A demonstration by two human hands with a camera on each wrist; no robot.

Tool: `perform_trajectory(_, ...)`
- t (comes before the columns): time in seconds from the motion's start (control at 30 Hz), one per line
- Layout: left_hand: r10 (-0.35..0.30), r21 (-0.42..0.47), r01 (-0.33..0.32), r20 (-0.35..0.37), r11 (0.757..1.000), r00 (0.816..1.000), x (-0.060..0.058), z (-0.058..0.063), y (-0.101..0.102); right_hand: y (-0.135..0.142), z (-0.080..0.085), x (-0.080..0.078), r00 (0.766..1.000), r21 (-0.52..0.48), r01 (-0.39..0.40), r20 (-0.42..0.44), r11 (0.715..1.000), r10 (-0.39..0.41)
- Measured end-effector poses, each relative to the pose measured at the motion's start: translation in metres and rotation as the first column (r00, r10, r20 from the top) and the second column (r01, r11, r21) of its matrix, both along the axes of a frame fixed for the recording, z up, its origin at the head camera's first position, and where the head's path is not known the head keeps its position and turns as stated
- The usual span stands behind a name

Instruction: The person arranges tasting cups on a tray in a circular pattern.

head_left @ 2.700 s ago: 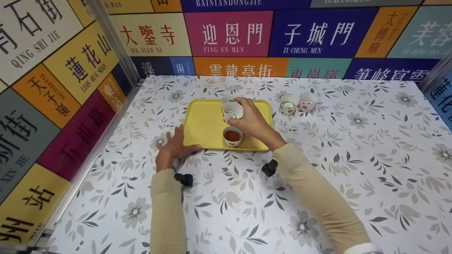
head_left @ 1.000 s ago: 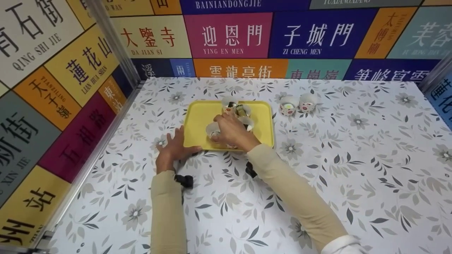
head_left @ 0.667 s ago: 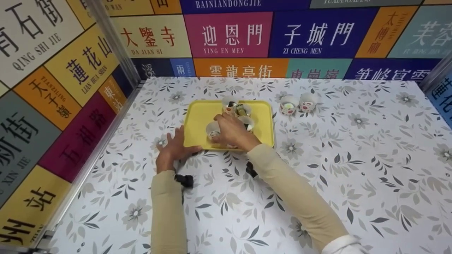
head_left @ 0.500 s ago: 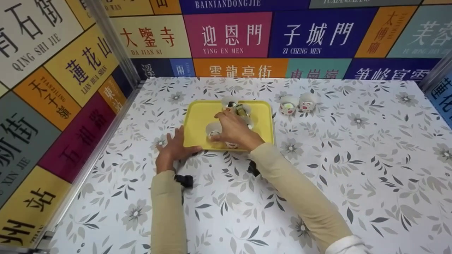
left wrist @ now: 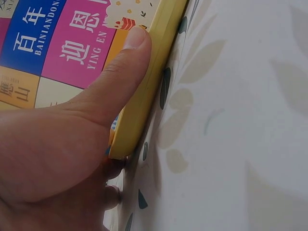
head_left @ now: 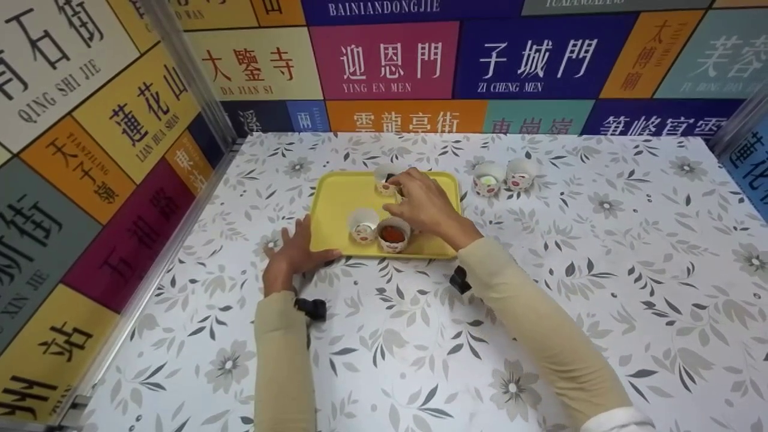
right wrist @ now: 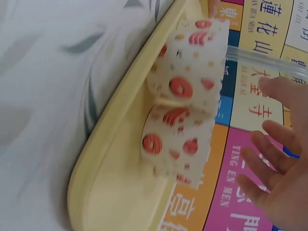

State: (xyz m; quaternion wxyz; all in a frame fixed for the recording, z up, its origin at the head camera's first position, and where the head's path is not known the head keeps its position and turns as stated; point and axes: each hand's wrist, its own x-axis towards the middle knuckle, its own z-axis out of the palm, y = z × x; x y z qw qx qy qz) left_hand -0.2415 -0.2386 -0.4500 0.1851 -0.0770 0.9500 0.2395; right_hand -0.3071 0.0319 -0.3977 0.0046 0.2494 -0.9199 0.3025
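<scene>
My left hand (head_left: 294,246) rests against the near left corner of the yellow tray (head_left: 330,192). In the left wrist view its thumb (left wrist: 125,67) lies along the tray's rim. Above the tray's right part is my right hand (head_left: 427,204), its fingers apart and nothing held in the right wrist view. Near the front edge stand a white-walled paper cup (head_left: 363,228) and a paper cup of red stuff (head_left: 393,235), side by side. A back paper cup (head_left: 384,180) with something dark in it is partly covered by the right hand, which hides other cups.
Two more patterned paper cups stand on the floral tablecloth right of the tray: one cup with pale green contents (head_left: 486,180), and a neighbouring cup (head_left: 521,175). Walls of coloured sign panels (head_left: 390,60) border the table behind and at the left.
Earlier my right hand held a white cup over the tray, then brought it down front left. It has let go and moved back and right. My left hand stays at the corner.
</scene>
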Motion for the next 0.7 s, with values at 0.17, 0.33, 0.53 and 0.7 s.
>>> perform_trajectory(0.17, -0.002, -0.004, 0.002, 0.000, 1.000, 1.000, 0.000, -0.001, 0.000, 0.023, -0.001, -0.006, 1.000, -0.102, 0.003, -0.020, 0.995, -0.005)
perform_trajectory(0.33, 0.003, -0.006, -0.003, 0.002, 1.000, 1.000, 0.000, -0.001, -0.001, 0.043, -0.004, -0.011, 0.999, -0.150, 0.028, -0.037, 0.988, -0.034)
perform_trajectory(0.53, -0.003, 0.013, 0.003, -0.010, 1.000, 1.000, 0.001, -0.001, -0.001, 0.067, -0.012, -0.019, 0.995, -0.211, 0.074, -0.047, 0.975, -0.085)
perform_trajectory(0.7, -0.005, 0.013, 0.006, -0.022, 1.000, 1.000, 0.000, -0.001, -0.001, 0.087, -0.015, -0.025, 0.985, -0.269, 0.124, -0.081, 0.955, -0.150)
